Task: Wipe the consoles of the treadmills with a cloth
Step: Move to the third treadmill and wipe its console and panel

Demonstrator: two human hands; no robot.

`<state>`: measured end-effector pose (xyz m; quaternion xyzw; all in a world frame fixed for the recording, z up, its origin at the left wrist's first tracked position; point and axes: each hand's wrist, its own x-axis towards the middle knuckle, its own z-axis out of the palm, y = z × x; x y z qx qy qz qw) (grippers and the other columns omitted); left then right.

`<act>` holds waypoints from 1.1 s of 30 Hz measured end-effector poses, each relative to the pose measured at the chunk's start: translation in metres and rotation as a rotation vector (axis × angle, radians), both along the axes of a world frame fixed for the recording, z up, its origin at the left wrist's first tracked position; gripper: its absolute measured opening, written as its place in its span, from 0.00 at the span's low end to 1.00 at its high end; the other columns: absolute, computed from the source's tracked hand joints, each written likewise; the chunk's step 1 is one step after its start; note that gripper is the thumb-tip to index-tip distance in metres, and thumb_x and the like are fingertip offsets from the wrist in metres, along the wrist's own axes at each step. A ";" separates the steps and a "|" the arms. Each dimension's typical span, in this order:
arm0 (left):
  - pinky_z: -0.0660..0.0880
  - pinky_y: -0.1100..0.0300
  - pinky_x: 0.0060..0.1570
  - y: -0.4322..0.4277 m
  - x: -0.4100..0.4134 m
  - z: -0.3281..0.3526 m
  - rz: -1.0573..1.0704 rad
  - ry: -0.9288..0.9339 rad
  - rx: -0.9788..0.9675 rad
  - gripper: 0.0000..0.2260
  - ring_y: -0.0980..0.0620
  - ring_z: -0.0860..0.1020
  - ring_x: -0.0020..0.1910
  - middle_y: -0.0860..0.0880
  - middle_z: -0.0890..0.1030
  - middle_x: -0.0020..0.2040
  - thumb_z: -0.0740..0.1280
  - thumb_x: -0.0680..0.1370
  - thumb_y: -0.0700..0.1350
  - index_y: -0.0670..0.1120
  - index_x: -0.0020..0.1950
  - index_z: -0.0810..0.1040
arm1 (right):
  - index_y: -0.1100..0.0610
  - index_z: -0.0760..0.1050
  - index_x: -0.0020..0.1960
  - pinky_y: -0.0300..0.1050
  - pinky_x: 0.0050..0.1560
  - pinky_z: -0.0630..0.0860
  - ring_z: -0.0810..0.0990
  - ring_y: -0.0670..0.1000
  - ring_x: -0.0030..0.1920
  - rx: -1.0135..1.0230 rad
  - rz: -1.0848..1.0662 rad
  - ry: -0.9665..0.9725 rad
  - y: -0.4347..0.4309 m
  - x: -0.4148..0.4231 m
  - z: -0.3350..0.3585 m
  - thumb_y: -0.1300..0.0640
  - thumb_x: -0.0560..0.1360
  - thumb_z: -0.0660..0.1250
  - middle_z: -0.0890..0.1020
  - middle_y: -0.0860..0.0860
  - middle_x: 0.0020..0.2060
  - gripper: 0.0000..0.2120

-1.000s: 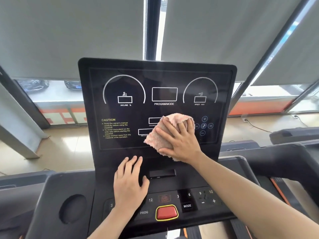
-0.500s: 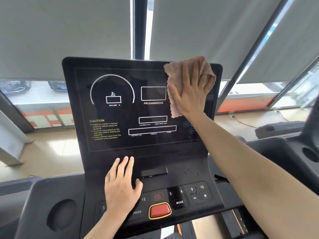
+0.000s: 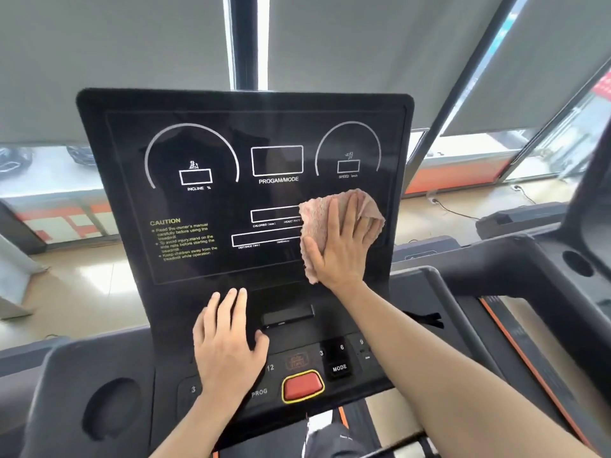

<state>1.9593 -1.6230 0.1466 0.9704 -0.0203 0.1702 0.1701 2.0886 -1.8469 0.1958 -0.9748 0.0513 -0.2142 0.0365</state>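
I'm mid-wipe on the treadmill's screen (image 3: 231, 143): my right hand (image 3: 344, 246) presses the pink cloth (image 3: 315, 223) flat on the glass at about four o'clock, fingers (image 3: 355, 209) spread wide, pinching nothing. My left hand (image 3: 228, 345) rests straight-fingered on the button panel (image 3: 297, 335) at six o'clock. Next, I reckon, a firm sweep toward nine o'clock, clear of the red button (image 3: 302, 385)

Right hand (image 3: 342, 249), cloth (image 3: 314, 219) slid down console (image 3: 281, 127)
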 end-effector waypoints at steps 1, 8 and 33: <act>0.67 0.41 0.71 0.000 -0.001 0.000 -0.005 0.001 0.017 0.31 0.40 0.70 0.75 0.43 0.77 0.71 0.64 0.73 0.51 0.42 0.75 0.74 | 0.51 0.44 0.84 0.73 0.78 0.45 0.46 0.68 0.82 0.008 -0.003 -0.004 0.000 0.000 0.001 0.28 0.79 0.40 0.47 0.61 0.83 0.41; 0.65 0.40 0.72 0.000 -0.001 0.002 0.001 0.028 0.035 0.33 0.39 0.69 0.75 0.41 0.76 0.71 0.59 0.73 0.55 0.41 0.74 0.73 | 0.49 0.44 0.84 0.74 0.77 0.44 0.53 0.72 0.79 0.227 -0.226 -0.025 -0.018 0.017 0.019 0.28 0.78 0.38 0.46 0.59 0.83 0.40; 0.61 0.39 0.74 -0.021 0.006 0.000 -0.094 0.044 0.061 0.35 0.38 0.67 0.76 0.40 0.73 0.72 0.61 0.71 0.54 0.41 0.76 0.71 | 0.60 0.42 0.83 0.55 0.83 0.51 0.44 0.58 0.84 0.076 0.186 -0.110 -0.115 0.040 0.061 0.47 0.86 0.46 0.44 0.62 0.83 0.31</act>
